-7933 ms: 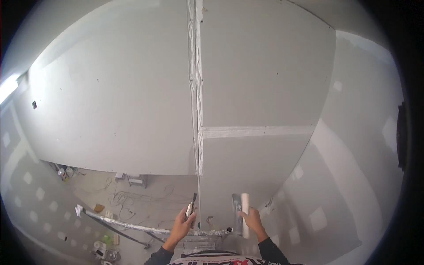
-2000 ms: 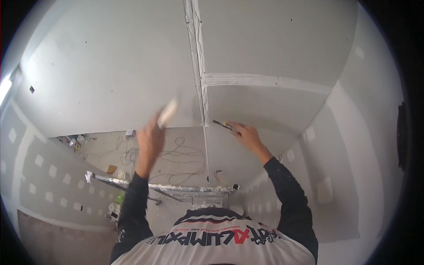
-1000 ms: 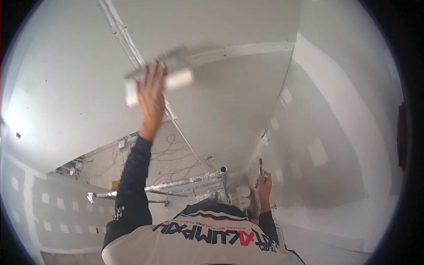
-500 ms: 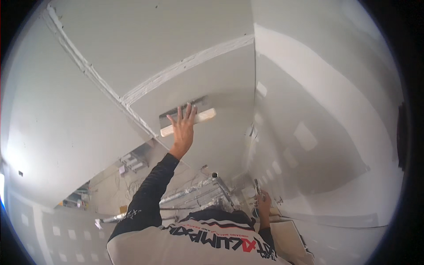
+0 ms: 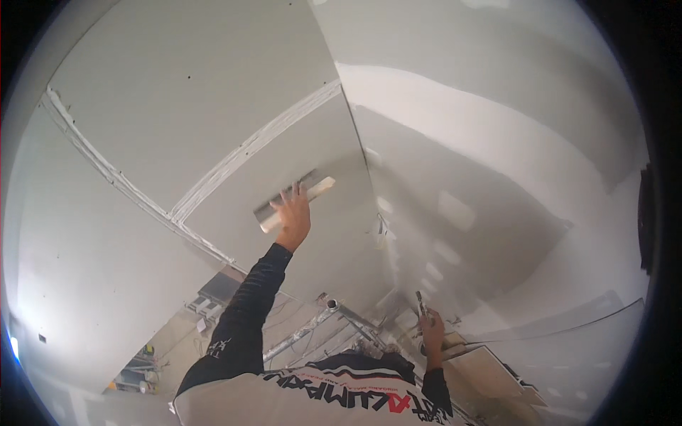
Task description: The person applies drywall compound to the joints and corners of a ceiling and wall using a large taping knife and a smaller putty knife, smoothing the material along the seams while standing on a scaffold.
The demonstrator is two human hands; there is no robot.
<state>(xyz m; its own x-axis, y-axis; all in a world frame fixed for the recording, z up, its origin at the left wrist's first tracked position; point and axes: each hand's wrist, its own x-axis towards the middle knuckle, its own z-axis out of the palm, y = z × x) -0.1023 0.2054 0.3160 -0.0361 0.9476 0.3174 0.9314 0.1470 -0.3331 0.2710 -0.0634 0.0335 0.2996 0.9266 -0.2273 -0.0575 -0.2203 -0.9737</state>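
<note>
My left hand (image 5: 292,215) is raised at arm's length, fingers spread over a wide drywall finishing knife (image 5: 321,189) with a pale, straight back piece and a dark blade. The knife lies flat to the grey plasterboard panel (image 5: 277,153) or just off it; I cannot tell which. A ridged white filled seam (image 5: 249,147) runs beyond the blade and meets a longer filled seam (image 5: 117,181) on the left. Lower right, my right hand (image 5: 432,334) is closed round a slim tool (image 5: 421,302), possibly a narrow putty knife; its lower part is hidden by my fingers.
On the right, a plasterboard wall (image 5: 426,153) with white filler patches meets the panel at a corner. Metal scaffold tubes (image 5: 332,305) stand below my hands. A pale brown board (image 5: 486,376) is beside my right arm. Assorted items (image 5: 138,376) lie at lower left.
The view has turned, shifting the seams and corner leftward. My left hand and its knife are nearer the corner, with the knife tilted more steeply. My right hand still holds its tool.
</note>
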